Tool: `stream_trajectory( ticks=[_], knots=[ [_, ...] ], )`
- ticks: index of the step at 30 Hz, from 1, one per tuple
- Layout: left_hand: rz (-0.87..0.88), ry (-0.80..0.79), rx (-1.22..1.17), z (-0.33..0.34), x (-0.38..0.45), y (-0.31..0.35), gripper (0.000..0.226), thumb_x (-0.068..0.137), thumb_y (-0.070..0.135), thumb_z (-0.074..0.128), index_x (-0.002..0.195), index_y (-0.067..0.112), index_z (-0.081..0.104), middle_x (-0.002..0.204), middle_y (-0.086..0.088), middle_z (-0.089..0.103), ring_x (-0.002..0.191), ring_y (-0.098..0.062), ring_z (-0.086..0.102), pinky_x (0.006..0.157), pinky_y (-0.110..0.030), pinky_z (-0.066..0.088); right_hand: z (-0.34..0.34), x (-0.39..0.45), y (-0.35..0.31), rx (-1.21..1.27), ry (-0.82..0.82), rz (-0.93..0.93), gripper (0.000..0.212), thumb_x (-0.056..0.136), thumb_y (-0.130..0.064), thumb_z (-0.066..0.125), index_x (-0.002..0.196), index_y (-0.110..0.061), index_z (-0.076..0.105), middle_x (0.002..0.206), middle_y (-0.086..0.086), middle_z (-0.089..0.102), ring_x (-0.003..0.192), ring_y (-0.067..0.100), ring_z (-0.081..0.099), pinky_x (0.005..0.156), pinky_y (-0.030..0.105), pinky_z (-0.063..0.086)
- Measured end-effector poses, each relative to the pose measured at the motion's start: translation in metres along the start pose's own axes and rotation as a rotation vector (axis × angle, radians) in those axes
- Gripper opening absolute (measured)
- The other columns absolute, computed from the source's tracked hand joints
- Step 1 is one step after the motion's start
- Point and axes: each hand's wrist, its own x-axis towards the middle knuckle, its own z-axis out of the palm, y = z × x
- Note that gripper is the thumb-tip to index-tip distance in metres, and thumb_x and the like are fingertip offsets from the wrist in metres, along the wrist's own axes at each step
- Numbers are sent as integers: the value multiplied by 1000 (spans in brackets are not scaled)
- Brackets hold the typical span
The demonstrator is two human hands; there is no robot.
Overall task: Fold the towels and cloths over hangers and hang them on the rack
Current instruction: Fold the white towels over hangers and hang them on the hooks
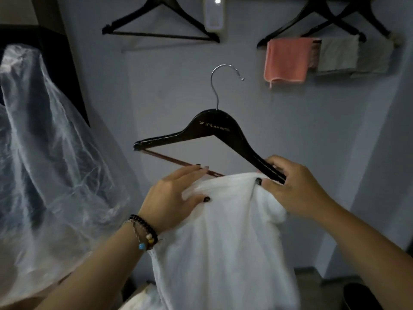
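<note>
White towel: a white cloth towel [223, 242] is draped over the lower bar of the hanger and hangs down toward the camera, bunched at the top between both hands.
Left hand: the left hand [176, 195], with beaded bracelets [145, 231] at the wrist, is laid on the towel's upper fold, thumb pressed into the cloth and fingers reaching over the bar.
Right hand: the right hand [290, 186] is curled round the hanger's right arm and the towel's edge.
Held hanger: a dark glossy wooden hanger with a silver hook [212, 128] is held tilted, right end lower.
Rack: an empty dark hanger [161, 21] is hung at upper left; a pink cloth [288, 59] and a grey-white cloth [337, 53] are hung on hangers at upper right.
Left side: a clear plastic cover [49, 148] is draped over something dark.
</note>
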Motion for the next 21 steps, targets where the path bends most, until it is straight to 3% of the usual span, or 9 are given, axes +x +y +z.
stream_trajectory(
  ticks=[3, 6, 9, 12, 14, 17, 21],
  knots=[
    [-125, -198, -96, 0, -26, 12, 65, 71, 76, 52, 121, 38, 64, 112, 20, 69, 102, -4, 65, 91, -31, 53, 12, -41, 2, -96, 78, 82, 12, 87, -19, 64, 86, -27, 55, 67, -10, 59, 59, 15, 55, 54, 29, 44],
    [-173, -359, -44, 9, -48, 23, 48, 81, 73, 48, 89, 30, 68, 78, 15, 66, 77, -9, 61, 75, -35, 52, 22, -80, 2, -89, 119, 148, 12, 88, -17, 62, 92, -27, 57, 74, -12, 62, 66, 12, 59, 57, 28, 47],
    [-207, -400, 74, 18, -68, 32, 35, 95, 56, 41, 93, 26, 59, 84, 4, 65, 82, -21, 59, 73, -36, 49, 37, -112, 0, -88, 120, 203, 13, 88, -18, 62, 95, -27, 58, 76, -10, 63, 67, 12, 60, 58, 30, 49],
    [-288, -398, 38, 31, -87, 34, 22, 99, 40, 41, 102, 22, 54, 91, -2, 65, 84, -26, 59, 73, -38, 49, 55, -135, -3, -47, 124, 234, 14, 87, -18, 63, 95, -28, 58, 76, -13, 63, 67, 5, 59, 54, 19, 45],
    [-355, -406, -95, 42, -103, 38, 14, 98, 33, 46, 105, 24, 54, 89, -2, 67, 82, -23, 60, 73, -36, 49, 66, -146, -3, -10, 119, 235, 13, 87, -17, 63, 94, -27, 58, 78, -12, 64, 70, 3, 59, 54, 15, 45],
    [-496, -380, -473, 54, -135, 52, 13, 90, 37, 64, 88, 25, 66, 73, 4, 68, 66, -7, 60, 65, -24, 48, 73, -157, 2, -6, 95, 226, 16, 87, -19, 63, 94, -32, 56, 78, -13, 65, 71, 2, 60, 58, 17, 48],
    [-629, -389, -840, 65, -157, 62, 34, 74, 44, 79, 78, 11, 74, 73, -11, 68, 66, -15, 59, 62, -34, 48, 77, -163, 22, -23, 44, 216, 15, 88, -20, 63, 97, -31, 56, 78, -14, 65, 72, 2, 62, 58, 17, 49]
  ],
)
